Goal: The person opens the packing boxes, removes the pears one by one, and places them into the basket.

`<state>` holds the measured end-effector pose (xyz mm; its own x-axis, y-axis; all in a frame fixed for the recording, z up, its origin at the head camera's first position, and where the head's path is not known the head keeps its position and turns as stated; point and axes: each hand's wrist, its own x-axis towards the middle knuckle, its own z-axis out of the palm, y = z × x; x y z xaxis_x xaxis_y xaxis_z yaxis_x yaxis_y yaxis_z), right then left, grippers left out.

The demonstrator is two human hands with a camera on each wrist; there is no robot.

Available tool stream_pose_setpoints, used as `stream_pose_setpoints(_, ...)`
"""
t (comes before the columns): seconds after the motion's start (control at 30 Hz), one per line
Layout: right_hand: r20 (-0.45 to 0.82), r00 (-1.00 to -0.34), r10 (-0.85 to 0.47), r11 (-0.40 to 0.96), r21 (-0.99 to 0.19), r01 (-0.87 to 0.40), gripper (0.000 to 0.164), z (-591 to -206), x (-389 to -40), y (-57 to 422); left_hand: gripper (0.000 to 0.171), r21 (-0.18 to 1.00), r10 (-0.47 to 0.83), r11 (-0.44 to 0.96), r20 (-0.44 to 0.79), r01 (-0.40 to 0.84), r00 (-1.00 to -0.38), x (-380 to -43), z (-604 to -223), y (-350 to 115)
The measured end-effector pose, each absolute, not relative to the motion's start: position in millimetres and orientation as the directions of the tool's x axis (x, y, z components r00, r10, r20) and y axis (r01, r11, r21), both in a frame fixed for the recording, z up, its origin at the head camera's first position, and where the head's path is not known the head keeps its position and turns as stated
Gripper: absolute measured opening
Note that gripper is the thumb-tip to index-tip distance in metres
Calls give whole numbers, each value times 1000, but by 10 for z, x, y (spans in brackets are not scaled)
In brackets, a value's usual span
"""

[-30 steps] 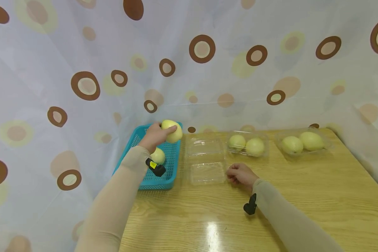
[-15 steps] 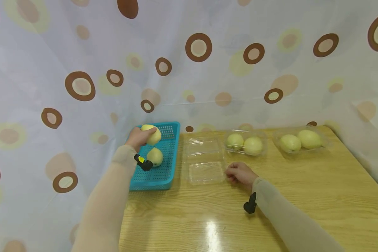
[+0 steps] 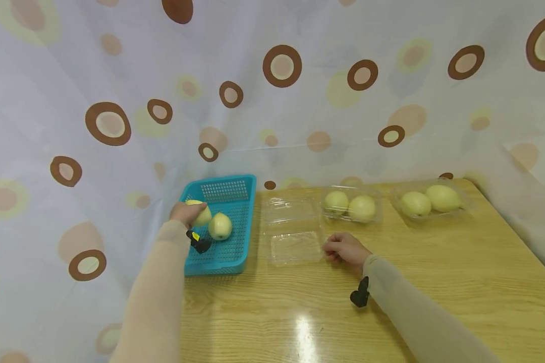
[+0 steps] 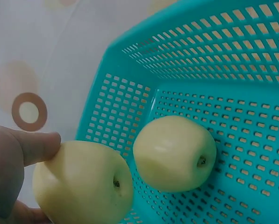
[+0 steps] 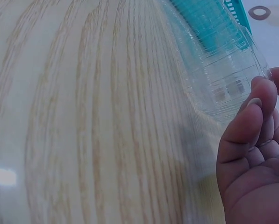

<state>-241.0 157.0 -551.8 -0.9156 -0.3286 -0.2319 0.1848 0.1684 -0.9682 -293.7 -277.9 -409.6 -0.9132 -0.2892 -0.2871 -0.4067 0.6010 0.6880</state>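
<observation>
My left hand point(image 3: 183, 214) grips a pale yellow pear point(image 4: 85, 184) between thumb and fingers, low over the left side of the blue basket point(image 3: 242, 242). A second pear point(image 3: 220, 226) lies on the basket floor close beside the held one. In the left wrist view that second pear point(image 4: 174, 154) shows its dimpled end. My right hand point(image 3: 346, 250) pinches the right edge of a clear plastic clamshell box point(image 3: 295, 247), which lies unfolded with nothing in it. In the right wrist view, thumb and curled fingers point(image 5: 244, 126) meet at the box's rim.
Two clear boxes stand at the back of the wooden table point(image 3: 263, 312): one box point(image 3: 340, 217) and, further right, another box point(image 3: 454, 214), each holding two pears. A spotted curtain point(image 3: 172, 65) hangs right behind the table and along its left side.
My left hand has moved left and down with the pear, from above the basket's back right part into its left side. The right hand has stayed at the box's edge.
</observation>
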Motion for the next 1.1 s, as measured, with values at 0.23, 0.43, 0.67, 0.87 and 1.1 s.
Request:
stream_pose_setpoints(0.23,-217,-920,-326,158,-972,174,11,-5518,-2395,1569,82,640,-310,651,-268,-409,-912,-2862,-4173,-2805)
stream_pose_setpoints(0.43,-224,-919,-323,152,-971,183,11,-5510,-2382,1559,82,593,-297,690,-291,-415,-910,-2854,-4239,-2847)
stream_pose_setpoints(0.67,-222,-919,-325,147,-972,183,11,-5495,-2363,1561,81,583,-292,698,-298,-416,-909,-2898,-4332,-2857)
stream_pose_setpoints(0.87,-222,-921,-321,130,-973,189,12,-5497,-2347,1556,79,556,-301,731,-257,-395,-918,-2826,-4323,-2794)
stream_pose_setpoints(1.1,-213,-922,-322,133,-975,178,13,-5522,-2345,1571,80,573,-316,706,-272,-416,-909,-2790,-4353,-2805)
